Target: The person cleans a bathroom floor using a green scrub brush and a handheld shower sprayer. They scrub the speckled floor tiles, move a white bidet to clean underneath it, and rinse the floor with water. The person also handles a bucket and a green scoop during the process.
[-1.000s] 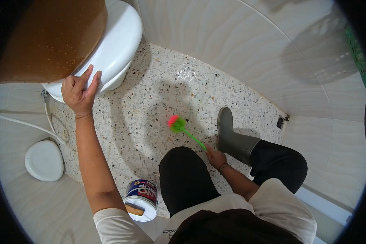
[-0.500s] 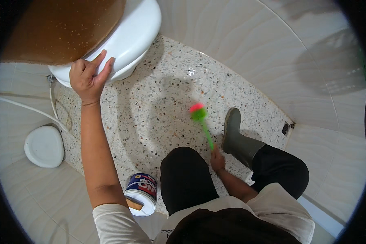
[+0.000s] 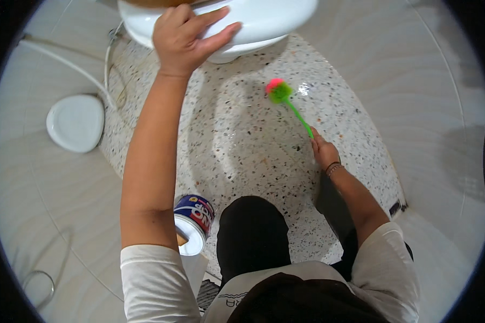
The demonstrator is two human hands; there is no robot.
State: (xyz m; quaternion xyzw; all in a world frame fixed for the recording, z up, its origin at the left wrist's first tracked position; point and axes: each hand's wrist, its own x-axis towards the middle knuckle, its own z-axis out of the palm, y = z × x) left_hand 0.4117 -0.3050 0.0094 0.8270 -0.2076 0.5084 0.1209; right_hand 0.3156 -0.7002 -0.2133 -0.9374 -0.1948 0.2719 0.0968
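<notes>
My left hand [image 3: 184, 40] rests on the white toilet [image 3: 272, 19], at the edge of a brown panel [image 3: 151, 2] cut off by the top of the view. Its thumb and index finger are spread apart on the white surface, while the other fingers bend toward the panel and are partly hidden. Out to the right, my right hand [image 3: 326, 152] is closed around the green handle of a toilet brush [image 3: 297, 113]. The brush's round pink and green head [image 3: 278, 90] points away from me, over the speckled floor in front of the toilet.
A blue and white paint bucket [image 3: 195, 212] stands left of my knee, with a wooden piece [image 3: 181, 237] on its lid. At the left are a white oval lid-like thing [image 3: 76, 124] and a white hose [image 3: 73, 65]. Tiled walls close in both sides; a drain [image 3: 396, 209] sits at right.
The view has shifted, so the toilet shows farther right and less of the brown panel is visible. My right hand has moved forward with the brush. The left hand stays on the toilet.
</notes>
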